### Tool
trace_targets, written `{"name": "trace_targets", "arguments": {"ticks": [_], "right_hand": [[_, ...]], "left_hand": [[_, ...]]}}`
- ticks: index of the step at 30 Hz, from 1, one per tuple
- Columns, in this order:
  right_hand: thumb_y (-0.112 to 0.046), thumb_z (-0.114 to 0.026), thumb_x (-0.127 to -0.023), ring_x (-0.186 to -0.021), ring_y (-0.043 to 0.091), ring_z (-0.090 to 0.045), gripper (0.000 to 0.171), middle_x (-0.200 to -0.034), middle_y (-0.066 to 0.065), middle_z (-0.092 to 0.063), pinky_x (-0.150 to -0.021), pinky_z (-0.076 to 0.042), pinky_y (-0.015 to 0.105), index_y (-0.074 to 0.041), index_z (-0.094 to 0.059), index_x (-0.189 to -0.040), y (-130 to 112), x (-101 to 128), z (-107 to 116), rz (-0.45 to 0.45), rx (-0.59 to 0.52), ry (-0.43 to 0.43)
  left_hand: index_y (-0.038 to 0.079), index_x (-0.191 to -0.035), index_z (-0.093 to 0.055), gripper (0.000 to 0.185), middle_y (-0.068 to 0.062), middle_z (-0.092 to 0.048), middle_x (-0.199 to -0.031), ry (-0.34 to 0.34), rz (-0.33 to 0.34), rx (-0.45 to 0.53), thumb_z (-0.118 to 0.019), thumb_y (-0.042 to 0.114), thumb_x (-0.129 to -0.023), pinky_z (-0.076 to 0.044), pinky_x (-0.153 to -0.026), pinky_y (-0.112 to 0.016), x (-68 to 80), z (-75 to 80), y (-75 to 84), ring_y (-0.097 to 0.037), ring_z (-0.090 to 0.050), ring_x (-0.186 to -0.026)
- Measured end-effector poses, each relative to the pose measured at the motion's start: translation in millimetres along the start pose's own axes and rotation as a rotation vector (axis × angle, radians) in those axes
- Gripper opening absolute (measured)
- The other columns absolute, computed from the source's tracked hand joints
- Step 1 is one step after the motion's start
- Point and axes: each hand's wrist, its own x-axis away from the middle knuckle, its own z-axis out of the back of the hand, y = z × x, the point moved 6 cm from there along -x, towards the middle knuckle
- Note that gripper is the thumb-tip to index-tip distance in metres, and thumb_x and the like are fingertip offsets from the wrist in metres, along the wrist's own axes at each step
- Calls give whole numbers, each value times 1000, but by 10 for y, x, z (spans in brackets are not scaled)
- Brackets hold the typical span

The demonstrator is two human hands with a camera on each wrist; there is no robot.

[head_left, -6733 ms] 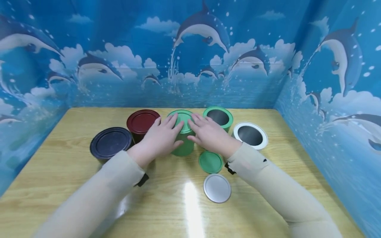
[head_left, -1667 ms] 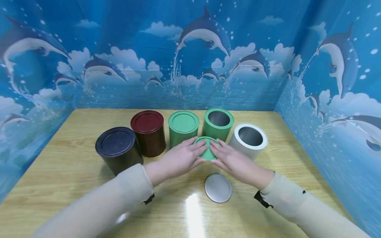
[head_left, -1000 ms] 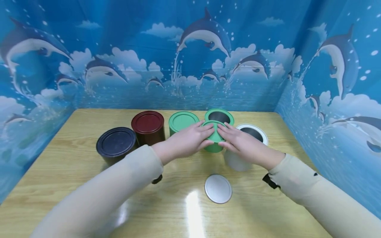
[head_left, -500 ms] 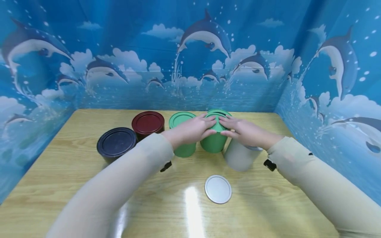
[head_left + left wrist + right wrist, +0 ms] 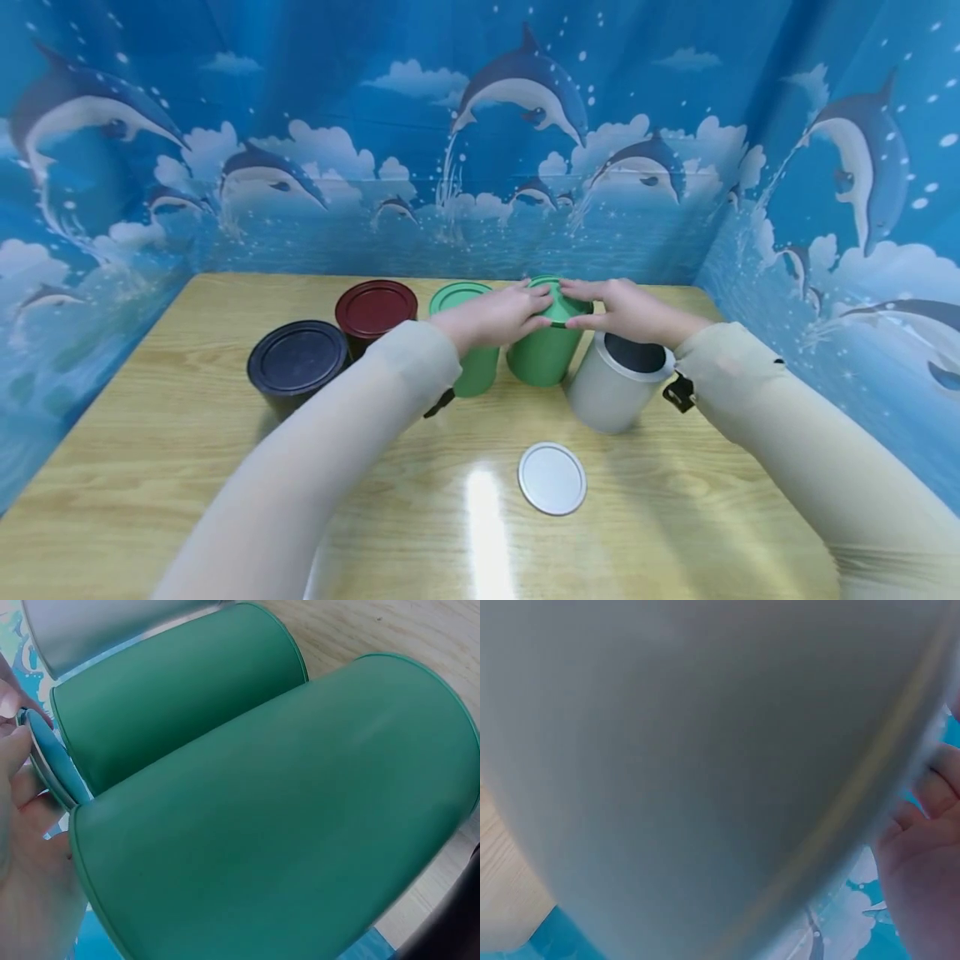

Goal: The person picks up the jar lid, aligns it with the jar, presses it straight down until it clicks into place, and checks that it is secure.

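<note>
Both hands, left hand (image 5: 495,315) and right hand (image 5: 626,310), pinch a flat round green metal lid (image 5: 557,305) in their fingers atop the open green cylindrical tin (image 5: 546,357); beside it, an empty white cylindrical tin (image 5: 607,392) stands lidless on the bench (image 5: 150,433).

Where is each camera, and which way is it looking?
Head: sits high, looks forward and down at the table; both sleeves, the left hand and right hand show, holding a green lid.
Left wrist: close beside two green cans; the lidded green can fills it; left hand at the edge.
Right wrist: against the white can; right hand's fingers at the edge.
Shared: head and left wrist both show the lid.
</note>
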Motion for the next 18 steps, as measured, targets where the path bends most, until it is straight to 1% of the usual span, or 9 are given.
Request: {"name": "trace_targets", "arguments": {"ticks": [3, 5, 8, 9, 10, 12, 14, 15, 18], "right_hand": [[-27, -61, -91, -123, 32, -45, 62, -151, 14, -24, -93, -43, 45, -2, -37, -142, 26, -28, -2, -21, 0, -11], [-27, -61, -91, -110, 31, -56, 63, -152, 13, -21, -86, -46, 42, -2, -35, -143, 46, -42, -9, -42, -7, -25], [-28, -61, -91, -107, 31, -58, 65, -153, 14, -18, -86, -47, 43, -1, -33, -143, 79, -65, -17, -63, -8, -35], [-28, -61, -91, -111, 32, -55, 65, -153, 14, -18, -89, -46, 44, -1, -33, -143, 89, -72, -17, -67, -9, -36], [-28, -61, -91, -110, 32, -56, 65, -153, 14, -17, -89, -46, 44, -1, -33, -144, 101, -77, -20, -72, -9, -38], [-28, -61, -91, -123, 34, -45, 66, -153, 14, -18, -93, -44, 46, -1, -33, -143, 117, -89, -19, -77, -8, -38], [-28, -62, -91, -126, 35, -41, 66, -153, 15, -18, -95, -42, 47, 0, -32, -143, 132, -97, -21, -83, -4, -43], [-29, -62, -91, -130, 36, -35, 66, -153, 15, -18, -97, -40, 48, 0, -33, -143, 138, -103, -20, -84, -1, -43], [-31, -61, -91, -133, 37, -28, 67, -153, 14, -18, -101, -35, 50, -1, -33, -144, 156, -123, -27, -95, 10, -51]], "left_hand": [[15, -149, -20, 56, -3, -9, -156, -22, 16, -13, -33, 38, -101, -10, -113, -39, -31, -6, -12, -26, 1, -141], [15, -150, -19, 56, -3, -8, -156, -33, 22, -23, -33, 38, -101, -10, -113, -39, -61, -12, -23, -26, 1, -141], [15, -150, -19, 55, -4, -7, -156, -44, 29, -34, -34, 37, -101, -10, -113, -39, -103, -16, -25, -27, 2, -141], [15, -150, -19, 55, -4, -7, -156, -47, 31, -34, -34, 37, -101, -9, -113, -39, -115, -17, -25, -27, 2, -141], [15, -150, -19, 55, -4, -7, -156, -52, 35, -33, -34, 36, -101, -9, -113, -39, -126, -18, -26, -27, 3, -141], [15, -150, -18, 54, -4, -6, -156, -59, 43, -27, -33, 36, -102, -8, -113, -39, -144, -23, -23, -27, 3, -141], [16, -150, -17, 54, -3, -5, -156, -69, 54, -22, -33, 36, -102, -8, -113, -39, -159, -31, -24, -26, 4, -141], [16, -150, -17, 54, -3, -4, -156, -74, 58, -21, -32, 36, -102, -7, -113, -39, -165, -36, -25, -26, 5, -141], [17, -150, -16, 54, -2, -3, -156, -88, 73, -18, -31, 36, -102, -6, -113, -39, -178, -46, -31, -25, 5, -141]]}}
